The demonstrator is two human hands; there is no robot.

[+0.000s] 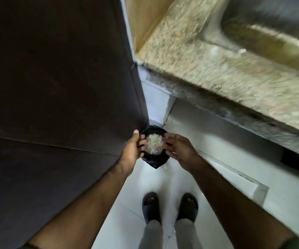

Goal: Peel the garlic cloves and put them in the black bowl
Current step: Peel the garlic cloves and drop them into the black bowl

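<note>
Looking straight down at the floor, I see a black container lined with shiny black plastic (155,161) standing in the corner. A pale heap of papery garlic skins (154,144) lies in its opening. My left hand (132,148) hovers at the heap's left side with the thumb raised and the fingers reaching toward the skins. My right hand (177,150) is at the right side, its fingers loosely extended over the heap. Neither hand plainly grips anything. No garlic cloves or black bowl are in view.
A dark cabinet side (55,87) fills the left. A speckled stone counter (217,69) with a steel sink (270,33) runs along the upper right, blurred. My feet in dark slippers (170,207) stand on the white tiled floor (127,203).
</note>
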